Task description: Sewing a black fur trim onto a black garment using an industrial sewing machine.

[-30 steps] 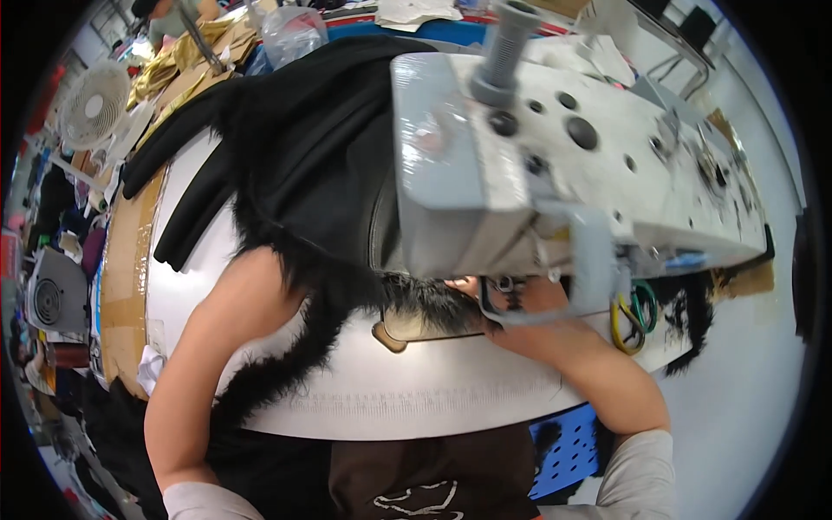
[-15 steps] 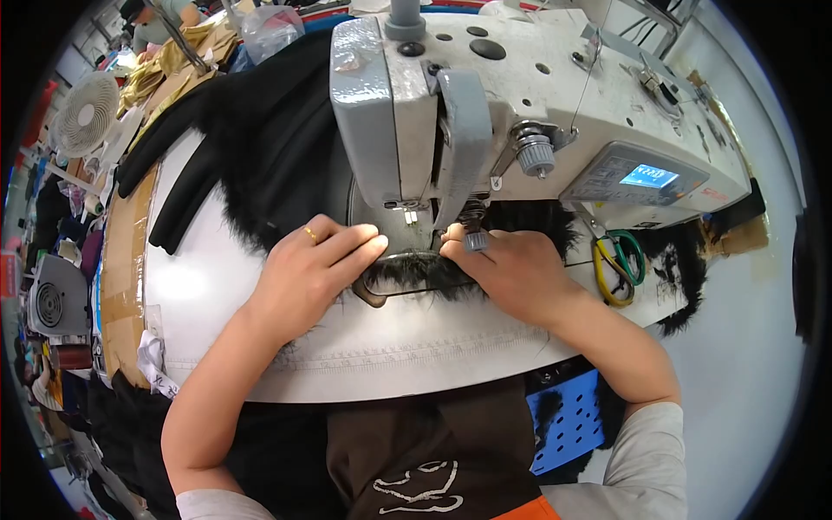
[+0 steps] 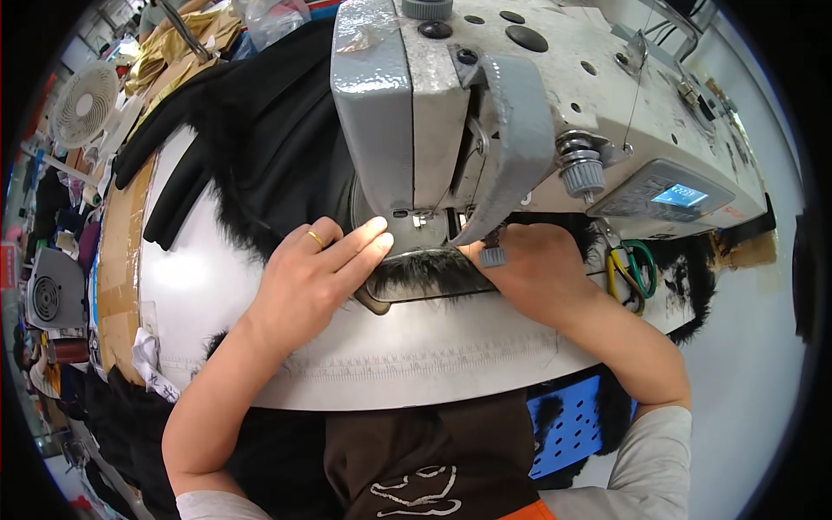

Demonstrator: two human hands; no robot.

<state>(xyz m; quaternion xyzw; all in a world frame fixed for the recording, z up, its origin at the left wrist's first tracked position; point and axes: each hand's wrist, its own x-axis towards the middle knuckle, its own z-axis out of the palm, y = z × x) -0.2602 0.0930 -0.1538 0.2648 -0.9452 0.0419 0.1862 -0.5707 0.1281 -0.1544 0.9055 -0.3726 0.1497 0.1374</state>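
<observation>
An industrial sewing machine (image 3: 373,104) stands over the pale work table (image 3: 390,373). My left hand (image 3: 308,282), with a gold ring, has its fingers pressed together at the edge of the black fabric (image 3: 295,165) and its fur trim (image 3: 425,277), left of the needle (image 3: 419,221); the thumb is hidden. My right hand (image 3: 533,273) is curled just right of the needle, fingers partly behind the grey guard and knob, so what they hold is hidden. Black fur also lies under the machine arm, and a long fur strip runs down the fabric's left side.
Yellow and green scissors (image 3: 640,269) lie right of my right hand. More black fur (image 3: 685,303) is at the table's right end. Cardboard (image 3: 121,303), a white fan (image 3: 84,106) and yellow fabric (image 3: 173,52) are to the left. A blue perforated tray (image 3: 563,425) sits below.
My left hand has moved up and inward from the fur at left to beside the needle. The view has shifted, exposing the needle area and display. My right hand stays near the needle.
</observation>
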